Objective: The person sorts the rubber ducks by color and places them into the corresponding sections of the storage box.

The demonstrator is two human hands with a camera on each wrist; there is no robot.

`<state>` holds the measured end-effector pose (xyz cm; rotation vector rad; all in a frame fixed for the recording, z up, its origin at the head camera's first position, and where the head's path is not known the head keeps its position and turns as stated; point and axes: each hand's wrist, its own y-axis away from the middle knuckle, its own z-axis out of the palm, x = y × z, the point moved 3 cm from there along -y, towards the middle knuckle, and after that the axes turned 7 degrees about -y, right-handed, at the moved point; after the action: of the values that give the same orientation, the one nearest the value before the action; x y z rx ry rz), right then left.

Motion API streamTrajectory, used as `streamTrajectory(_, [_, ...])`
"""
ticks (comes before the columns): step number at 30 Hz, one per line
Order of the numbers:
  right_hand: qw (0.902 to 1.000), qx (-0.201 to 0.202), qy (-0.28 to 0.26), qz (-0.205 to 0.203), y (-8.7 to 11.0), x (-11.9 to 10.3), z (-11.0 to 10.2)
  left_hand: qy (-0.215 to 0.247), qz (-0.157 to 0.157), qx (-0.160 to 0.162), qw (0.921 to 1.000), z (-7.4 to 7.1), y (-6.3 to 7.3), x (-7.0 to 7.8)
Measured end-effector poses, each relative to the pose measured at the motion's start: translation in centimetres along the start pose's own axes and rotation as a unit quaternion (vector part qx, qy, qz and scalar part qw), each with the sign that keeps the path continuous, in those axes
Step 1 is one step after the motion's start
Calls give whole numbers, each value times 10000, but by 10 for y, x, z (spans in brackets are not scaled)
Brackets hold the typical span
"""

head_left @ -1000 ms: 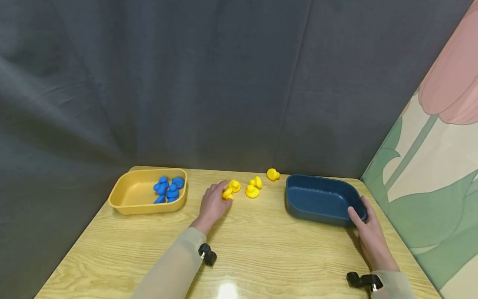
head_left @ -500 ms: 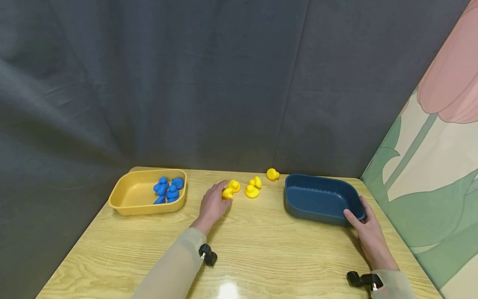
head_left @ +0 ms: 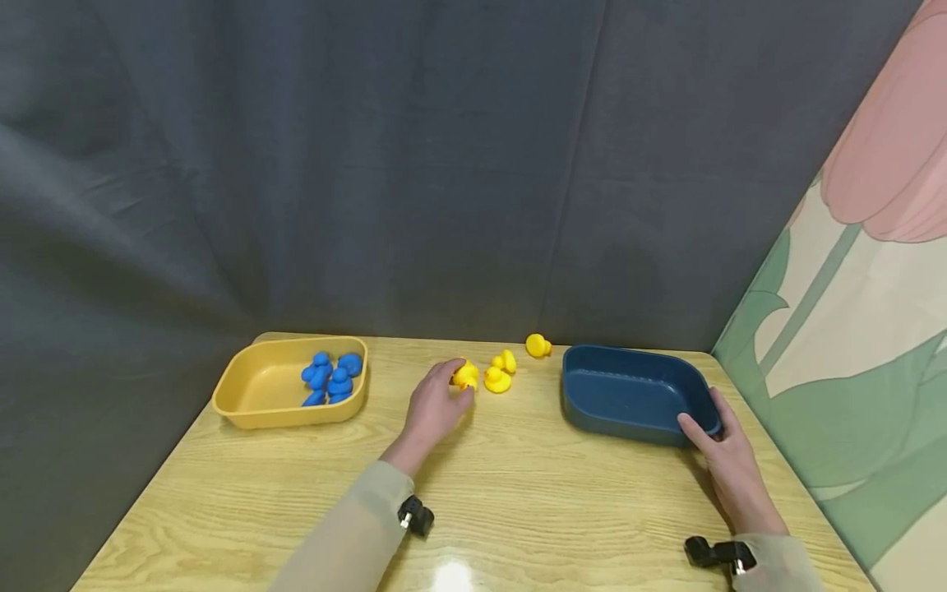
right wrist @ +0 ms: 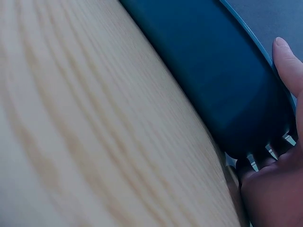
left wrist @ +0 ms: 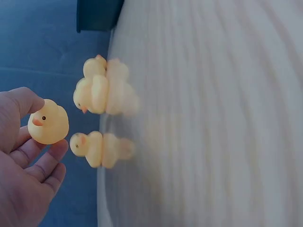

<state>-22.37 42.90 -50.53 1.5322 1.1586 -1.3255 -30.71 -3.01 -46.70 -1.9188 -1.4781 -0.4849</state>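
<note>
My left hand (head_left: 436,407) pinches a yellow rubber duck (left wrist: 50,124) between thumb and fingers. In the left wrist view that duck is off the tabletop. Close by on the table sits another yellow duck (left wrist: 87,147); in the head view it and the held one overlap. Just right of the hand are two more yellow ducks (head_left: 498,380), nearly touching. My right hand (head_left: 736,469) grips the right end of a dark blue tray (head_left: 617,427), thumb over its rim. In the right wrist view the other fingers are partly hidden at the tray's end.
A yellow tray (head_left: 247,417) with several blue ducks (head_left: 318,376) stands at the left. One yellow duck (head_left: 538,345) lies at the table's back edge, left of the blue tray. A dark grey curtain (head_left: 444,205) hangs behind the wooden table (head_left: 533,501).
My left hand has moved slightly right with a duck between its fingers, now in front of the neighbouring duck. The right hand stays at the blue tray, its thumb shifted a little left.
</note>
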Motion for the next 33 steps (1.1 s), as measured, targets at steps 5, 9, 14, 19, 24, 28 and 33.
streamTrajectory(5, [10000,10,0,-8,0,0,0,313,55,19,9995,6,-1,14])
streamTrajectory(9, [10000,9,29,15,0,2,-1,431,234,24,9988,14,-1,27])
streamTrajectory(14, [10000,40,88,19,-1,2,-1,562,379,-11,9977,27,-2,46])
streamTrajectory(19, [9999,46,149,-13,-1,2,-2,581,490,44,9971,41,-4,63])
streamTrajectory(24, [9999,87,148,-21,-2,2,-3,514,614,103,9967,58,-7,79])
streamTrajectory(28, [9999,113,95,-69,-2,2,-2,555,639,-32,9964,71,-9,91])
streamTrajectory(33, [9998,78,91,-133,-1,1,2,613,585,-224,9961,82,-11,102])
